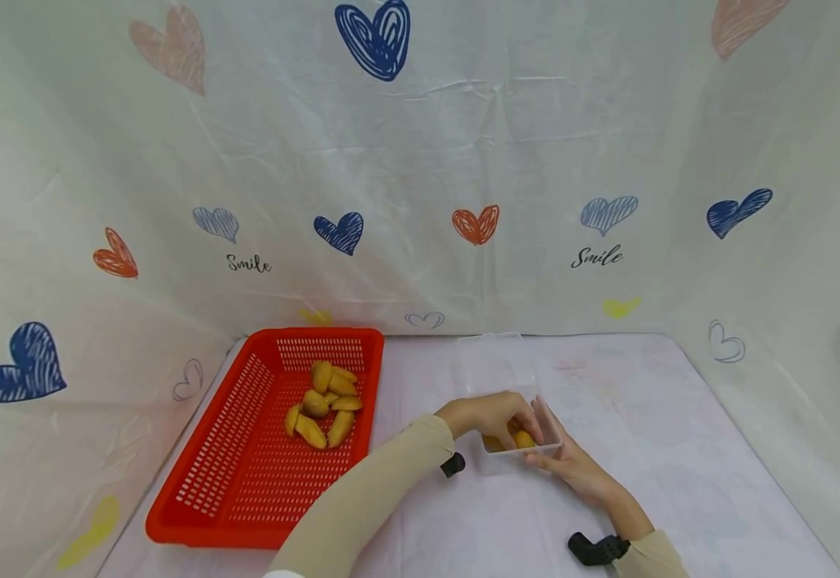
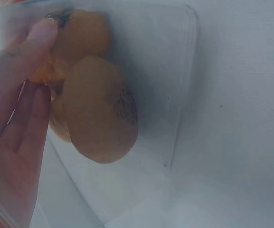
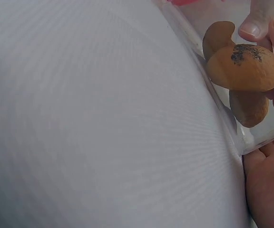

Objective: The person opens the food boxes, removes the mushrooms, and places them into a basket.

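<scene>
A clear plastic box (image 1: 556, 444) sits on the table, holding yellow-brown mushrooms (image 1: 524, 439). My left hand (image 1: 498, 414) reaches down into it. In the left wrist view, its thumb and fingers pinch a mushroom (image 2: 82, 35) with a dark patch, and another mushroom (image 2: 101, 111) lies against the clear wall. Through the box side, the right wrist view shows the dark-patched cap (image 3: 246, 69) at the left fingertips. My right hand (image 1: 577, 466) holds the box at its right front corner, thumb at the front and fingers along the right side.
Left of the box stands a red perforated basket (image 1: 254, 498) with several mushrooms (image 1: 315, 404) heaped toward its far right. The box's clear lid (image 1: 495, 365) lies folded back behind it. A white curtain with printed hearts (image 1: 420, 160) hangs at the table's back.
</scene>
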### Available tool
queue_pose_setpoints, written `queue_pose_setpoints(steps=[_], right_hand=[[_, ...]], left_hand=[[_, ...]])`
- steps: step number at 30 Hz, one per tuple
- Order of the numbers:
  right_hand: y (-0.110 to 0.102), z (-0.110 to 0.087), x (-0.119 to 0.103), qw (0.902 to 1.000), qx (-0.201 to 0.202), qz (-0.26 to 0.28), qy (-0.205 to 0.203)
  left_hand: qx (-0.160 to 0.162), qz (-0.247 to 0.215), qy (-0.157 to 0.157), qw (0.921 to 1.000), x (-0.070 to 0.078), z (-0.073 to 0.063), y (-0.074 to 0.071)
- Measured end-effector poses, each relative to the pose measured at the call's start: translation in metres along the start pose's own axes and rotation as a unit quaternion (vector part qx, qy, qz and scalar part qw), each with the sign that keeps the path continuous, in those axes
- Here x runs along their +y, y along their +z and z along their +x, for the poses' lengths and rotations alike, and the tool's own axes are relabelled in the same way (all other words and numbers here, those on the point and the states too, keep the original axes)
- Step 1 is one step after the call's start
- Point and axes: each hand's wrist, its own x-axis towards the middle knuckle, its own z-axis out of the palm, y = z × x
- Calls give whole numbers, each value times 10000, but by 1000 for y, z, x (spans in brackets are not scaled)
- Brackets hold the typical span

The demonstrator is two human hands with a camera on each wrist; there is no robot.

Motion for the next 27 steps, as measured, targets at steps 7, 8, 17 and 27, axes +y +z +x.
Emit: queue_pose_setpoints(steps=[7,8,17,27], right_hand=[[0,0,2,9999,-83,61,-74],[0,0,1,9999,-84,79,-92],[-1,0,2,10000,-45,82,-20],[-1,0,1,9999,-80,129,49]], left_hand=[[-30,583,-147,9982,2,2,2],[-55,585,-131,9982,2,3,2],[-100,494,-147,9986,3,4,1],[84,-67,-9,9999,10,0,-8]])
